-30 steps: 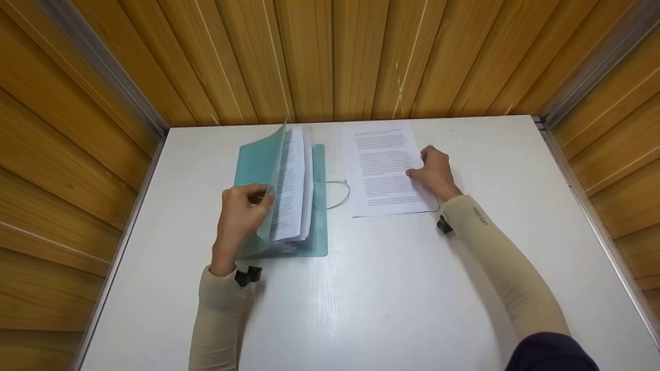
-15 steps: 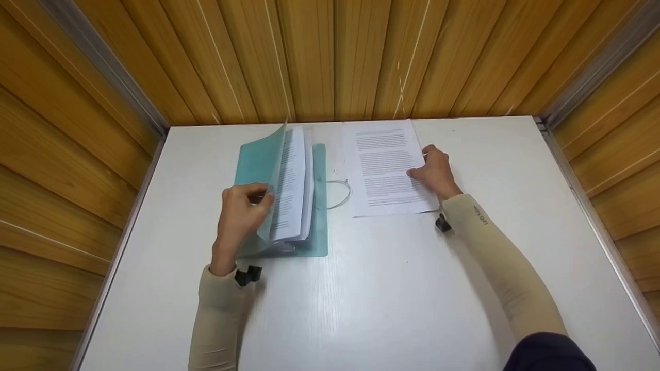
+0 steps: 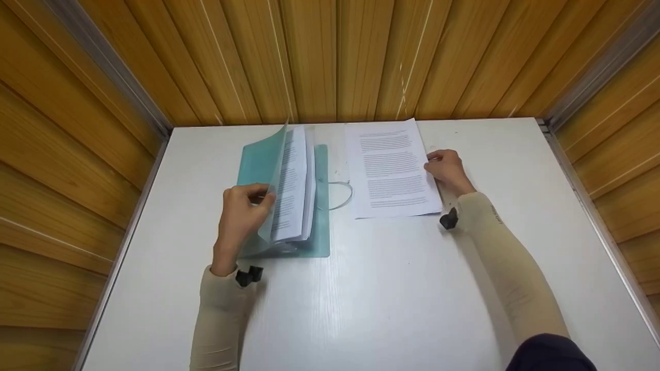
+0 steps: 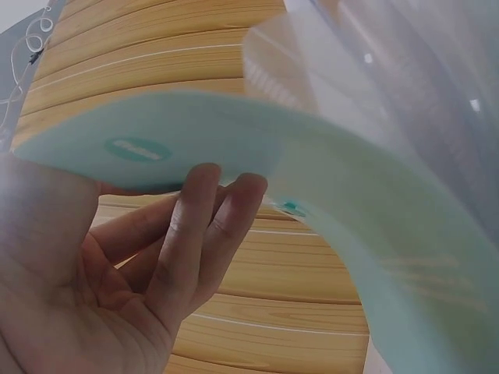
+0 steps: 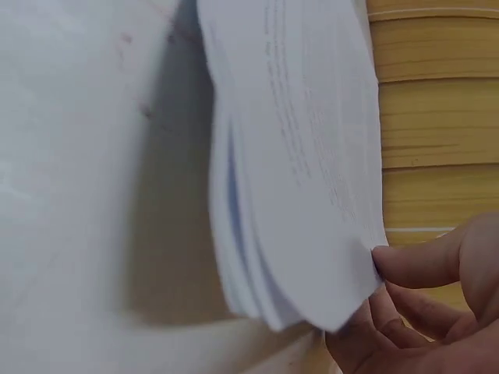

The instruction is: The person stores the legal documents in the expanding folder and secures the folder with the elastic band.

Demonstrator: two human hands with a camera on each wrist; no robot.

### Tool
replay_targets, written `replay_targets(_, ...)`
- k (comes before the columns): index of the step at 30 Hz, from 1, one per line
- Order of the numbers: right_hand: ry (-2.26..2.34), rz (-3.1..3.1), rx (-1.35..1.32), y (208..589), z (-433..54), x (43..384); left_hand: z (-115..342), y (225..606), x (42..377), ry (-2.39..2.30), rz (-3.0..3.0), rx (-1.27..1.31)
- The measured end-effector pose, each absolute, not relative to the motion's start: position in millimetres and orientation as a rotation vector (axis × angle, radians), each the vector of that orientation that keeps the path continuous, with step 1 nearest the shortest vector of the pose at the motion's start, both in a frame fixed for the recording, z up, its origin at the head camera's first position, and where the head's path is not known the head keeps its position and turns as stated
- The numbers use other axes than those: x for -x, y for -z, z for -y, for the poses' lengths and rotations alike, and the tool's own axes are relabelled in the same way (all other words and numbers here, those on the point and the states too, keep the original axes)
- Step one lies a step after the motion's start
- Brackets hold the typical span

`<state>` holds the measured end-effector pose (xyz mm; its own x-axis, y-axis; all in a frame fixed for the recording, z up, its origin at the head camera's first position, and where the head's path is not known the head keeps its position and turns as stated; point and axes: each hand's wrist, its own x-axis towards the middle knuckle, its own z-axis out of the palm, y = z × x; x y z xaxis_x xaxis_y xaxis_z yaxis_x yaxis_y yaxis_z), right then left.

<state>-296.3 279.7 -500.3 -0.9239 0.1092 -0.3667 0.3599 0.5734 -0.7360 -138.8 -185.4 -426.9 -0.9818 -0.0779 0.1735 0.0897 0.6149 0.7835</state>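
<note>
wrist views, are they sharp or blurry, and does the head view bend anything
Left wrist view: the teal plastic folder cover and clear sleeves are soft, too close to focus; the left hand is sharper. Right wrist view: the white printed paper stack is smeared, its text unreadable. Head view: sharp, but the white table edges splay outward, wide-angle.

Head view: bright, even light, apparently from overhead. Soft sheen on the white table (image 3: pixel 361 288); faint shadows under both sleeves and beside the sheets. Wide-angle lens bends the wood-panelled walls (image 3: pixel 77 170) outward at the frame edges. Focus fairly sharp, print on the paper stack (image 3: pixel 392 170) too small to read.

Left wrist view: the teal folder cover (image 4: pixel 257 148) is close, soft and translucent, washed pale at upper right.

Right wrist view: paper edges blurred, a dark shadow beside them on the table.
</note>
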Motion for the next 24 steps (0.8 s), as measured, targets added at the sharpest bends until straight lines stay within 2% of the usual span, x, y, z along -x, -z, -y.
replay_targets(10,1.544,-2.155,-0.499,499.0,-308.9,288.2,190.7,425.4,138.0,1.314,2.63,0.041)
replay_targets(24,1.876,-1.909,-0.448,498.8,-329.9,260.5,194.8,423.2,136.5,1.332,2.598,0.047)
